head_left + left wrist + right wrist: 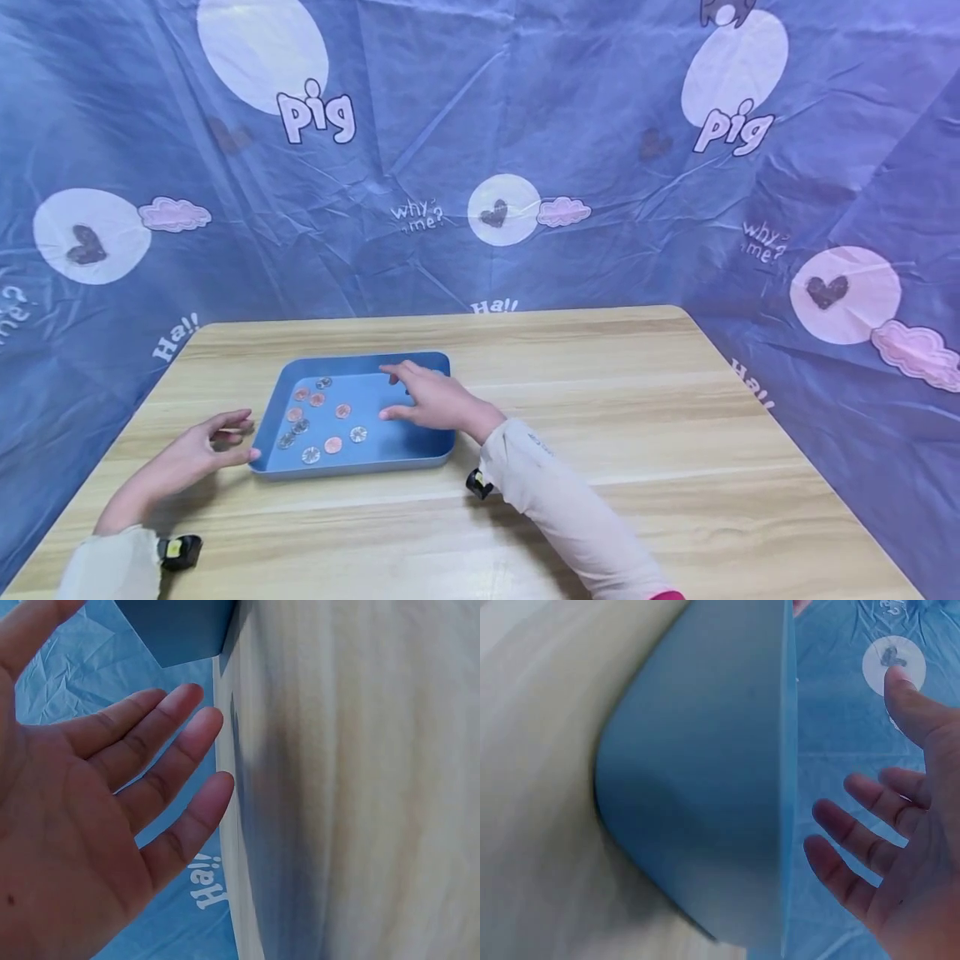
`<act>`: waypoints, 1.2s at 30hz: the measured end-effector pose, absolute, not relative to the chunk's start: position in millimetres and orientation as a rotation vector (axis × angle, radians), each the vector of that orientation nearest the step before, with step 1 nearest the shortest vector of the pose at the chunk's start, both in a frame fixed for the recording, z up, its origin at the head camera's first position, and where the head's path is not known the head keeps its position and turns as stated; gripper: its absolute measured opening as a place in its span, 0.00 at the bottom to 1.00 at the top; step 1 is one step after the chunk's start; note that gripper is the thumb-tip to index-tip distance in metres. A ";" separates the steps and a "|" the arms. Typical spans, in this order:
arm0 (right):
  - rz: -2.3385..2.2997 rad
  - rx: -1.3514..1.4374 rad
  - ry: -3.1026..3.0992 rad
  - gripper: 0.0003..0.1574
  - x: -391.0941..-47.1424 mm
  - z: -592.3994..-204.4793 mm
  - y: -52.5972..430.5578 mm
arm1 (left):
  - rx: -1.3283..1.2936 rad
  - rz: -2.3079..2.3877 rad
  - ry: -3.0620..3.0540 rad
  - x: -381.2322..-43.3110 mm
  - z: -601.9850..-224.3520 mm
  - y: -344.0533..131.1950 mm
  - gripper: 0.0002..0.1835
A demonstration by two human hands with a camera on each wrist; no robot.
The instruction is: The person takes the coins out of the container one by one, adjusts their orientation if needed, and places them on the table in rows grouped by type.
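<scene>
A shallow blue tray (352, 472) lies on the wooden table, with several copper and silver coins (333, 445) spread flat over its left half. My left hand (206, 450) is at the tray's left end, thumb tip right at the near left corner and fingers loosely bent. In the left wrist view the left palm (82, 817) holds nothing. Over the right half of the tray hovers my right hand (435, 400), thumb and fingers spread apart. The right wrist view shows that right hand (900, 847) holding nothing, above the tray's outer wall (697, 780).
The light wooden table (637, 467) extends to the right of and in front of the tray. A blue printed cloth (420, 150) hangs behind the table and along its sides. Small black devices (180, 552) sit at both wrists.
</scene>
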State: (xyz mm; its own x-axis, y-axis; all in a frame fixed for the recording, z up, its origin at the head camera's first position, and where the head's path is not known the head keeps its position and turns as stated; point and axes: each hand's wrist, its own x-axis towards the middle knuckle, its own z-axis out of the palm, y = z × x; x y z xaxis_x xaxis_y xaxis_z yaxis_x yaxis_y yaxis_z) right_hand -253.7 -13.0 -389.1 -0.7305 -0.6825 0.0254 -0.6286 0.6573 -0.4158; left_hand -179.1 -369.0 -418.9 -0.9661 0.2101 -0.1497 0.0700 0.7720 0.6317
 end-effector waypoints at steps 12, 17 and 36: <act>-0.661 -1.069 2.586 0.35 -250.8 -401.5 -41.6 | 0.252 1.008 2.661 -180.2 -416.3 -371.2 0.41; -0.662 -1.026 2.580 0.29 -248.5 -402.6 -50.3 | 0.261 1.011 2.671 -180.0 -416.4 -370.9 0.41; -0.624 -0.868 2.584 0.19 -251.7 -421.7 -70.1 | 0.298 1.002 2.634 -178.6 -420.9 -370.3 0.38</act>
